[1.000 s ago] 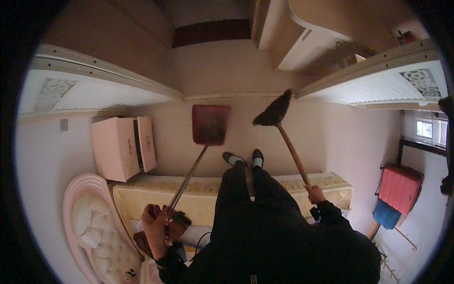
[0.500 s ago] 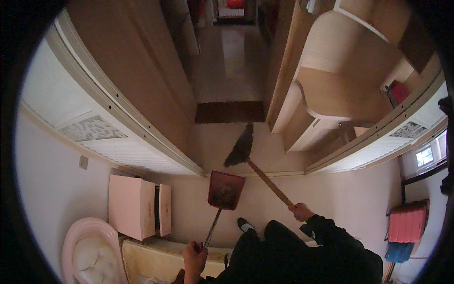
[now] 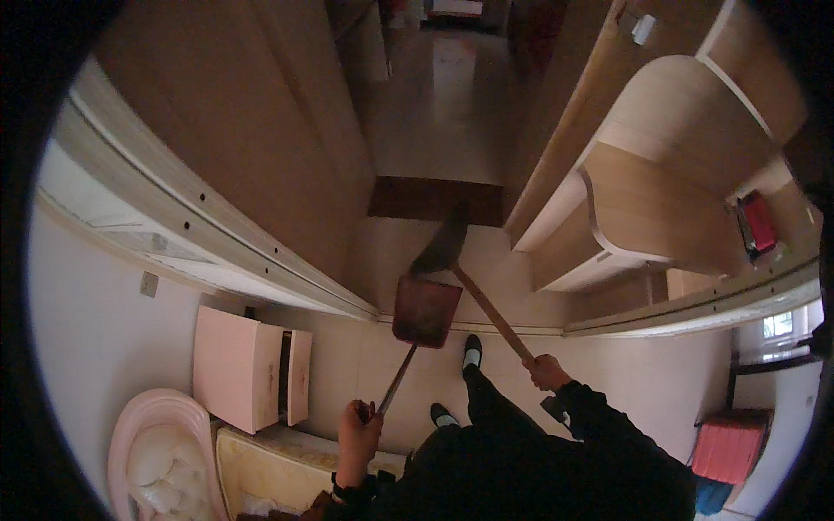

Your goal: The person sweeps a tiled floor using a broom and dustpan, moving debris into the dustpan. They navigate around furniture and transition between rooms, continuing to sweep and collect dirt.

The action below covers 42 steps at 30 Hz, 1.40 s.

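My right hand [image 3: 547, 372] is closed round the wooden handle of a broom [image 3: 492, 313]. The broom's dark bristle head [image 3: 443, 247] lies over the floor just past the door track, near a brown threshold strip. My left hand [image 3: 359, 425] grips the thin metal handle of a red dustpan [image 3: 427, 311]. The pan reaches over the door track, its far edge close below the bristles; whether they touch I cannot tell. Dark, blurred matter shows inside the pan.
A pink drawer cabinet [image 3: 234, 369] stands at left, one drawer pulled out, beside a tufted pink-framed headboard [image 3: 161, 469]. A pale wooden shelf unit [image 3: 643, 213] lines the doorway's right. A red suitcase-like object [image 3: 728, 447] is at far right. A dim corridor [image 3: 439, 113] runs ahead.
I have stepped forward; a second shoe now shows. The dustpan has moved forward, nearer the bristles and over the door track. Both hands keep their grips.
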Tool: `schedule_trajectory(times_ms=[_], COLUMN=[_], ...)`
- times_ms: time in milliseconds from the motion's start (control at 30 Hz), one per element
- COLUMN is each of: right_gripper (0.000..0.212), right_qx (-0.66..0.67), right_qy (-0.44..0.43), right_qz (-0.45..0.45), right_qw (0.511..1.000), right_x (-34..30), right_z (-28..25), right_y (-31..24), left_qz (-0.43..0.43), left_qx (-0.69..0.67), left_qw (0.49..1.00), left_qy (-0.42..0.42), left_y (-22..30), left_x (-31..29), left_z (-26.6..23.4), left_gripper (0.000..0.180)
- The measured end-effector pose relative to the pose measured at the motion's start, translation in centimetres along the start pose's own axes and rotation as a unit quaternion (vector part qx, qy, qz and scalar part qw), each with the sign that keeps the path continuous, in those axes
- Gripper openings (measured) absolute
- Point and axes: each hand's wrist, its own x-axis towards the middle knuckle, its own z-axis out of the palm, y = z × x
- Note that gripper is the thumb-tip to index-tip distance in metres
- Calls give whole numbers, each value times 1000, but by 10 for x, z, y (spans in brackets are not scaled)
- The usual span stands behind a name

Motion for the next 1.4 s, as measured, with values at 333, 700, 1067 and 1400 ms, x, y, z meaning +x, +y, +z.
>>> schedule_trajectory(times_ms=[333, 700, 1067, 1400], right_gripper=[30, 22, 22, 26], right_qx=[172, 114, 251, 337], right_qy=[-65, -108, -193, -150], right_qz=[-36, -64, 26, 91], right_qw=[982, 985, 948, 925], right_x=[94, 201, 323, 491], right_z=[-84, -106, -143, -158], right_y=[-101, -200, -366, -381], left_qz=[-68, -87, -3, 148], left_qx=[-90, 78, 166, 226], left_qw=[993, 990, 985, 963], left_qy=[43, 74, 35, -7], left_y=[104, 208, 267, 313], left_x=[96, 208, 443, 692], left_z=[50, 52, 42, 34], left_gripper=[19, 23, 20, 27])
